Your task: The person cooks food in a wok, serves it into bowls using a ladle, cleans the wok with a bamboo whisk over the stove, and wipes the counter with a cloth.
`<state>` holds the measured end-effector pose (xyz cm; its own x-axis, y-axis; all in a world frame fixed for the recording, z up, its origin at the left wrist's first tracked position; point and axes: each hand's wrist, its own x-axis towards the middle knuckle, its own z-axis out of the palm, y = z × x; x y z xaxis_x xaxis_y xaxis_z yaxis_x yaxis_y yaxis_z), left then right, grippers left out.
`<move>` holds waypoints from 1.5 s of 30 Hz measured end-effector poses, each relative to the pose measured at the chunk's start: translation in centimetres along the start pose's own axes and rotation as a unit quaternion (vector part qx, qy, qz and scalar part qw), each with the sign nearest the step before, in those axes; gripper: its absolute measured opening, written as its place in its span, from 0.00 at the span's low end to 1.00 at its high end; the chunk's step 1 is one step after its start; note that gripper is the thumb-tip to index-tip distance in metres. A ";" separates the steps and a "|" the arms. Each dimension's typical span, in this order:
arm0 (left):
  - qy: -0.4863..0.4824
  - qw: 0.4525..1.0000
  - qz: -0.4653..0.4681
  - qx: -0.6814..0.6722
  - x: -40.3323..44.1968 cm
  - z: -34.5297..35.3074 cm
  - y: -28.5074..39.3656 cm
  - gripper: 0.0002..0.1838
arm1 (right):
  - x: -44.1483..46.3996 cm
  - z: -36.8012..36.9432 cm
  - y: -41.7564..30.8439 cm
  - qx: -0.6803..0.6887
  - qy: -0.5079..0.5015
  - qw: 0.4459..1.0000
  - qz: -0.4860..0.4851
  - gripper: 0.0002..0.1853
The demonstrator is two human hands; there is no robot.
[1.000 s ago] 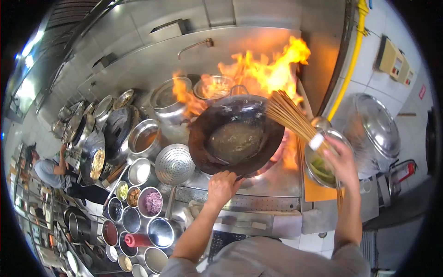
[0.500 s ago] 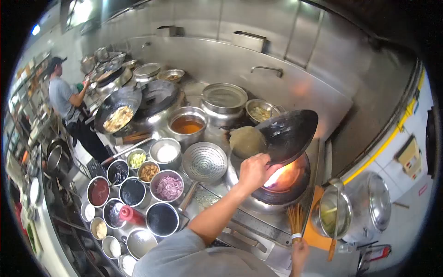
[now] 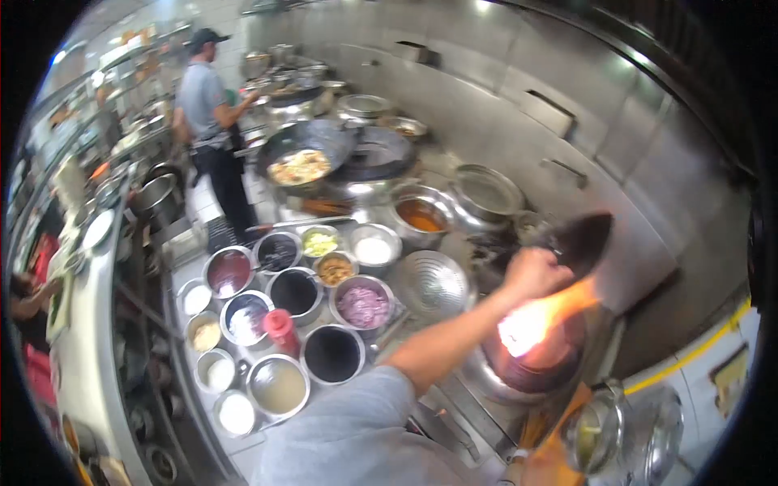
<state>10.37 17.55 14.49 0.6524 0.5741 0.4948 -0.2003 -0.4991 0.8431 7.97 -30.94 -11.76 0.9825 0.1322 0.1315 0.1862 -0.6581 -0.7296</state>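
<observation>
My left hand (image 3: 536, 273) grips the rim of a black wok (image 3: 590, 241), which is tipped up on its side above the burner. Bright flame (image 3: 531, 324) rises from the burner ring (image 3: 551, 364) just below the hand and wok. At the bottom edge my right hand (image 3: 549, 470) is closed around a bamboo wok brush (image 3: 532, 429); both are blurred and partly cut off. A perforated metal strainer (image 3: 433, 283) lies left of the wok.
Metal pots of ingredients stand to the left, among them sliced onions (image 3: 363, 306), dark sauce (image 3: 333, 354) and a red squeeze bottle (image 3: 280, 328). Another wok (image 3: 304, 166) holds food. A co-worker (image 3: 212, 121) stands at the far stove. Lidded pots (image 3: 660, 429) sit at lower right.
The view has swung left. Earlier, murky liquid was pouring from the wok; now no stream shows. The flame has grown larger and brighter. The brush stays in my right hand.
</observation>
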 end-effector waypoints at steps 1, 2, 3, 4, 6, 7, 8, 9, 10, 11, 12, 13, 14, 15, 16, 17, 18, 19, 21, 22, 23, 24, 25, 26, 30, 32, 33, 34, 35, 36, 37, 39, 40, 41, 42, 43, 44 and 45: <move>-0.010 0.998 0.032 0.057 -1.1 0.9 -0.2 0.20 | 0.3 0.3 -2.7 0.077 -0.020 0.997 -0.008 0.30; -0.004 0.999 0.031 0.041 -3.0 2.0 -0.9 0.20 | 0.2 0.2 -5.6 0.098 -0.068 0.992 -0.031 0.27; 0.013 0.990 0.128 0.066 -4.6 3.6 -2.8 0.20 | -0.5 0.0 -10.7 0.122 -0.117 0.984 -0.052 0.23; -0.016 0.988 0.116 0.098 -7.0 3.9 -2.2 0.19 | -1.1 -0.3 -15.8 0.145 -0.167 0.973 -0.070 0.20; -0.045 0.975 0.155 0.151 -10.6 7.4 -4.3 0.19 | -0.1 1.6 -16.4 0.125 -0.284 0.945 -0.108 0.20; -0.079 0.971 0.156 0.163 -12.7 7.6 -4.1 0.19 | 0.0 2.2 -16.3 0.113 -0.330 0.929 -0.123 0.20; -0.099 0.959 0.185 0.188 -14.5 8.2 -4.3 0.18 | 0.1 3.0 -16.5 0.118 -0.393 0.905 -0.111 0.23; -0.123 0.958 0.182 0.187 -15.9 9.3 -5.0 0.17 | -0.2 4.2 -16.8 0.124 -0.451 0.878 -0.098 0.25; -0.149 0.955 0.178 0.187 -17.0 10.1 -5.7 0.17 | -0.6 5.8 -16.6 0.132 -0.508 0.847 -0.082 0.28; -0.154 0.946 0.198 0.205 -17.9 10.8 -6.3 0.16 | -0.6 7.7 -15.6 0.106 -0.545 0.819 -0.147 0.26; -0.161 0.937 0.219 0.221 -18.5 11.6 -6.6 0.16 | -0.7 9.2 -14.7 0.080 -0.575 0.786 -0.211 0.25; -0.168 0.927 0.242 0.234 -18.9 12.3 -6.9 0.16 | -1.5 10.0 -15.0 0.080 -0.582 0.778 -0.222 0.26; -0.165 0.924 0.238 0.251 -19.2 12.9 -6.8 0.16 | -2.6 10.5 -16.1 0.076 -0.589 0.770 -0.234 0.26; -0.162 0.920 0.236 0.267 -19.3 13.3 -6.5 0.15 | -3.4 11.1 -16.3 0.072 -0.595 0.762 -0.247 0.27; -0.157 0.917 0.232 0.283 -19.5 13.7 -6.1 0.15 | -3.8 12.3 -15.3 0.025 -0.524 0.763 -0.378 0.25; -0.178 0.912 0.208 0.305 -19.7 14.5 -6.1 0.15 | -4.1 12.8 -15.1 -0.005 -0.520 0.750 -0.408 0.25; -0.196 0.907 0.183 0.326 -19.9 15.4 -6.2 0.16 | -4.5 13.0 -15.0 -0.031 -0.539 0.737 -0.407 0.25; -0.213 0.900 0.157 0.346 -20.1 15.2 -5.3 0.17 | -4.7 13.1 -15.1 -0.053 -0.567 0.723 -0.389 0.25; -0.160 0.932 0.138 0.294 -21.4 14.0 -3.8 0.22 | -5.3 13.3 -15.4 -0.094 -0.606 0.701 -0.364 0.24; -0.134 0.946 0.130 0.264 -22.4 12.7 -2.7 0.26 | -5.5 13.1 -15.5 -0.117 -0.619 0.691 -0.354 0.24; -0.099 0.956 0.139 0.240 -23.8 11.2 -2.2 0.29 | -5.8 12.9 -15.7 -0.135 -0.630 0.681 -0.346 0.24; -0.063 0.962 0.148 0.220 -25.4 9.2 -2.1 0.33 | -6.5 12.8 -15.8 -0.156 -0.639 0.671 -0.341 0.24; -0.024 0.967 0.156 0.200 -27.3 7.0 -2.0 0.37 | -7.0 12.8 -16.1 -0.172 -0.647 0.662 -0.337 0.24; -0.025 0.980 0.104 0.167 -29.3 3.6 -1.8 0.37 | -7.6 13.1 -16.2 -0.174 -0.650 0.661 -0.332 0.23; 0.177 0.944 -0.059 0.274 -41.2 -15.2 -1.2 0.28 | -11.6 15.1 -15.0 -0.103 -0.666 0.665 -0.321 0.24; 0.338 0.860 -0.161 0.347 -49.7 -25.7 0.7 0.22 | -15.1 15.7 -17.2 -0.090 -0.685 0.634 -0.347 0.24; 0.382 0.790 -0.119 0.463 -54.2 -31.1 5.5 0.20 | -17.1 16.2 -18.5 -0.091 -0.689 0.623 -0.360 0.24; 0.411 0.758 -0.132 0.489 -58.3 -36.2 9.4 0.20 | -19.4 16.7 -20.1 -0.090 -0.692 0.612 -0.372 0.24; 0.412 0.655 -0.156 0.614 -62.3 -40.4 14.5 0.19 | -22.1 16.8 -22.0 -0.091 -0.686 0.602 -0.397 0.24; 0.444 0.650 -0.199 0.584 -66.3 -43.9 18.9 0.18 | -24.9 17.3 -23.3 -0.086 -0.698 0.581 -0.411 0.24; 0.533 0.547 -0.141 0.630 -68.3 -44.9 23.9 0.20 | -27.7 17.9 -24.5 -0.083 -0.709 0.559 -0.422 0.24; 0.547 0.415 -0.127 0.716 -74.4 -49.4 33.6 0.22 | -33.5 19.4 -26.0 -0.071 -0.726 0.513 -0.454 0.24; 0.536 0.377 -0.104 0.748 -75.6 -50.5 38.4 0.22 | -36.3 20.0 -26.8 -0.072 -0.735 0.482 -0.472 0.25; 0.607 0.381 -0.091 0.692 -76.6 -51.6 42.1 0.20 | -39.3 20.4 -27.7 -0.073 -0.743 0.451 -0.489 0.25; 0.493 0.265 -0.093 0.823 -79.0 -53.5 46.4 0.21 | -42.1 20.6 -28.7 -0.072 -0.750 0.420 -0.505 0.25; 0.503 0.232 -0.082 0.828 -80.5 -55.5 49.4 0.24 | -44.8 20.6 -29.6 -0.071 -0.754 0.383 -0.529 0.25; 0.448 0.141 -0.116 0.875 -81.8 -57.3 52.6 0.29 | -47.4 20.5 -30.6 -0.069 -0.755 0.347 -0.553 0.25; 0.462 0.084 -0.118 0.875 -84.0 -60.0 55.1 0.36 | -49.8 20.4 -31.6 -0.067 -0.754 0.312 -0.575 0.25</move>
<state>-99.29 -19.23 32.08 -0.0109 0.1034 0.9946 0.6799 0.7301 -0.0684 -47.03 -1.60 -8.89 -0.8359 0.4698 -0.2839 0.5046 0.4542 -0.7342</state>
